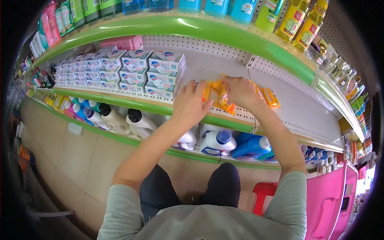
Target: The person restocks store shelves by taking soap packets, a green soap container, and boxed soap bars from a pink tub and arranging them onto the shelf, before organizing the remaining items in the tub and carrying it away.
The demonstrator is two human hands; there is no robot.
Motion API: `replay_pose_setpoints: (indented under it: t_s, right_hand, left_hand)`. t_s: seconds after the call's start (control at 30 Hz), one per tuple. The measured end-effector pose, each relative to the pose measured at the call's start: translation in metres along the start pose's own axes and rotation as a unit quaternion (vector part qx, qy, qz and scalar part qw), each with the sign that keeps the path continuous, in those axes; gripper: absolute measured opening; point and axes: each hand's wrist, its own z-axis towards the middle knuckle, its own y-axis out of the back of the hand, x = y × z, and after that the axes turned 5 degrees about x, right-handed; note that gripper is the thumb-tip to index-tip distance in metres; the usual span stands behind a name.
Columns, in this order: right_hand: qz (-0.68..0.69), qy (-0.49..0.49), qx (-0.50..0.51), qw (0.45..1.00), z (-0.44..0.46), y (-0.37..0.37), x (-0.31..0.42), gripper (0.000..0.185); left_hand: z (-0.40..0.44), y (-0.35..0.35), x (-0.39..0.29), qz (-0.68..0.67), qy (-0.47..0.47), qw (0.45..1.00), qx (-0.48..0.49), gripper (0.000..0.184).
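Several orange packets (226, 105) lie on the middle shelf (290, 100), right of stacked white soap boxes (165, 68). My left hand (189, 102) rests at the left side of the packets, its fingers over an orange packet near the boxes. My right hand (239, 91) is closed on an orange packet in the middle of the group, with its fingertips partly hidden. Another orange packet (272, 97) lies just right of my right wrist.
Above, a green-edged shelf (180, 26) holds blue, green and yellow bottles. Detergent bottles (219, 141) stand on the lower shelf. A red stool (262, 194) and a pink container (326, 202) are at the lower right.
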Motion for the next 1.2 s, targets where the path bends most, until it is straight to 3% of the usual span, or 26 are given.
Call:
replay_pose_setpoints:
  t_s: [0.03, 0.07, 0.1, 0.13, 0.17, 0.3, 0.37, 0.43, 0.47, 0.5, 0.53, 0.57, 0.6, 0.67, 0.77, 0.83, 0.97, 1.07, 1.2]
  right_hand:
    - [-0.205, 0.080, -0.085, 0.972, -0.005, -0.002, -0.005, 0.046]
    - [-0.203, 0.078, -0.083, 0.973, -0.003, -0.007, -0.014, 0.046]
    - [-0.253, 0.148, -0.072, 0.953, 0.004, -0.016, -0.027, 0.051]
    - [-0.302, 0.215, -0.062, 0.926, 0.005, -0.018, -0.031, 0.056]
    - [-0.302, 0.212, -0.064, 0.927, 0.005, -0.018, -0.036, 0.056]
    - [-0.380, 0.245, -0.046, 0.891, 0.005, -0.012, -0.047, 0.053]
    - [-0.398, 0.265, -0.045, 0.877, 0.002, -0.007, -0.054, 0.052]
    - [-0.259, 0.192, -0.036, 0.946, -0.009, 0.006, -0.054, 0.050]
    - [-0.260, 0.191, -0.037, 0.946, -0.012, 0.013, -0.052, 0.050]
    - [-0.196, 0.137, -0.050, 0.970, -0.013, 0.020, -0.049, 0.054]
    - [-0.130, 0.083, -0.063, 0.986, -0.011, 0.023, -0.046, 0.058]
    - [-0.130, 0.086, -0.063, 0.986, -0.004, 0.026, -0.044, 0.058]
    - [-0.113, 0.081, -0.072, 0.988, 0.006, 0.029, -0.040, 0.060]
    - [-0.095, 0.080, -0.084, 0.989, 0.024, 0.028, -0.027, 0.063]
    - [-0.125, 0.074, -0.139, 0.980, 0.057, 0.016, 0.002, 0.065]
    - [-0.209, 0.053, -0.120, 0.969, 0.079, 0.009, 0.014, 0.068]
    - [-0.247, 0.068, -0.108, 0.961, 0.101, -0.005, 0.017, 0.065]
    - [-0.182, 0.071, -0.093, 0.976, 0.117, -0.011, 0.005, 0.071]
    - [-0.017, 0.112, 0.000, 0.994, 0.122, -0.008, -0.014, 0.075]
  left_hand:
    - [0.009, -0.003, -0.003, 0.048, 0.046, 0.997, 0.047, 0.060]
    - [0.016, -0.004, -0.004, 0.096, 0.090, 0.987, 0.095, 0.064]
    - [0.022, -0.004, -0.005, 0.095, 0.089, 0.987, 0.097, 0.064]
    - [0.029, -0.004, -0.006, 0.077, 0.145, 0.969, 0.187, 0.067]
    - [0.036, -0.005, -0.006, 0.060, 0.197, 0.939, 0.275, 0.070]
    - [0.042, -0.013, 0.013, 0.067, 0.128, 0.942, 0.302, 0.075]
    - [0.046, -0.011, 0.022, -0.009, 0.003, 0.942, 0.336, 0.080]
    - [0.042, -0.012, 0.023, 0.011, -0.028, 0.948, 0.317, 0.078]
    - [0.038, -0.014, 0.022, 0.031, -0.052, 0.954, 0.295, 0.076]
    - [0.033, -0.013, 0.019, 0.031, -0.052, 0.954, 0.294, 0.076]
    - [0.024, -0.012, 0.013, 0.104, -0.070, 0.965, 0.230, 0.071]
    - [0.015, -0.011, 0.007, 0.175, -0.086, 0.967, 0.164, 0.066]
    - [0.004, -0.016, 0.002, 0.178, -0.083, 0.967, 0.165, 0.066]
    - [-0.016, -0.033, -0.008, 0.078, -0.076, 0.982, 0.152, 0.056]
    - [-0.030, -0.029, -0.024, 0.080, -0.091, 0.987, 0.102, 0.055]
    - [-0.028, -0.028, -0.018, 0.082, -0.092, 0.988, 0.098, 0.056]
    - [-0.027, -0.024, -0.007, 0.070, -0.100, 0.986, 0.115, 0.055]
    - [-0.031, -0.022, -0.004, 0.076, -0.109, 0.985, 0.111, 0.054]
    - [-0.032, -0.019, -0.002, 0.065, -0.120, 0.984, 0.112, 0.052]
